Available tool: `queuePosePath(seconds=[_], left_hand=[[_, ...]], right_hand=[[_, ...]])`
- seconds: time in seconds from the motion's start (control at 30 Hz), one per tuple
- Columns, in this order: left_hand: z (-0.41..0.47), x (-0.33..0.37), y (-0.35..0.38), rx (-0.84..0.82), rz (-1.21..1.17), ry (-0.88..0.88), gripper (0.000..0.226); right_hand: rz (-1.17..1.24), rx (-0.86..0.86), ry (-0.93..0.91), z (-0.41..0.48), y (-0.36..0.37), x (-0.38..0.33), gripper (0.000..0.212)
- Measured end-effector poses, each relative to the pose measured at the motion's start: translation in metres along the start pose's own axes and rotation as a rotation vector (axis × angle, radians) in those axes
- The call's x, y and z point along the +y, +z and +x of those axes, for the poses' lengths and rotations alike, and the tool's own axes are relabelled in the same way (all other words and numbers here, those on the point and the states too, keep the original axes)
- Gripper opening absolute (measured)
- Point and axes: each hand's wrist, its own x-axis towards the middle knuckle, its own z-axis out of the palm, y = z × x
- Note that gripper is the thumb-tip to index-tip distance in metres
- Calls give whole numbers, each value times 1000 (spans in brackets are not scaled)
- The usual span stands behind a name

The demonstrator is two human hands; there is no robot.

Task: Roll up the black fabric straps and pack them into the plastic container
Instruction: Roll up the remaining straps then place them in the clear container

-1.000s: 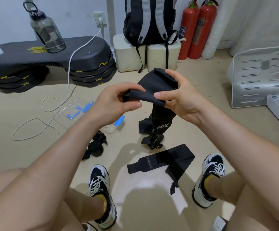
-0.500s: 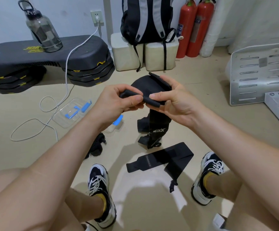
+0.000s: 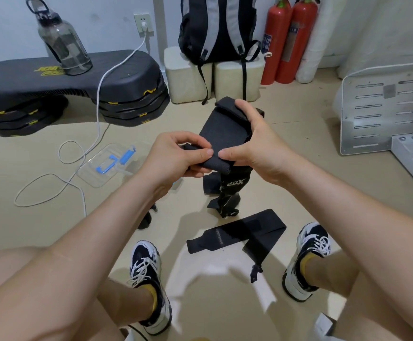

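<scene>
A black fabric strap (image 3: 221, 134) is held up in front of me, its lower length hanging to the floor with white lettering showing. My left hand (image 3: 176, 158) pinches the strap's near folded edge. My right hand (image 3: 254, 146) grips the same edge with its thumb, fingers curled over the strap's far end. A second black strap (image 3: 237, 236) lies flat on the floor between my shoes. A rolled dark strap (image 3: 145, 220) lies partly hidden under my left forearm. The clear plastic container (image 3: 102, 168) with blue clips sits on the floor to the left.
A white cable (image 3: 97, 112) loops over the floor beside the container. A black step platform (image 3: 77, 80) with a water bottle (image 3: 62, 43) stands at the left. A backpack (image 3: 220, 28), two fire extinguishers (image 3: 289, 40) and a metal panel (image 3: 385, 109) line the back and right.
Both hands have turned the strap's near edge over, folding it toward me. My right fingers have shifted up over the strap's far end. The straps on the floor have not moved.
</scene>
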Motion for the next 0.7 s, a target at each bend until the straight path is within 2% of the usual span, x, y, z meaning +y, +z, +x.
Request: queuePosePath(seconds=[0.1,0.2,0.33,0.43,0.53,0.6,0.7], left_hand=[[0,-2,3,10,-13,-44,5],[1,-4,4,1,-38,-68,6],[-1,0,1,-98,-94,-61,9],[0,5,-8,-202,-119,-27,29],[1,5,-8,-195,-118,4,22],[1,3,-4,-166,-129,0,14],[3,2,0,-117,-123,-3,13]], right_hand=[[-137,-5,-15,-1,1,-2,115],[-130,-14,-5,-2,-1,-2,113],[81,-28,66,-1,-7,-4,98],[295,-31,153,0,-12,-6,87],[429,-56,198,-3,-13,-7,78],[441,-57,200,-4,-12,-7,77],[411,-47,184,-5,-10,-6,77]])
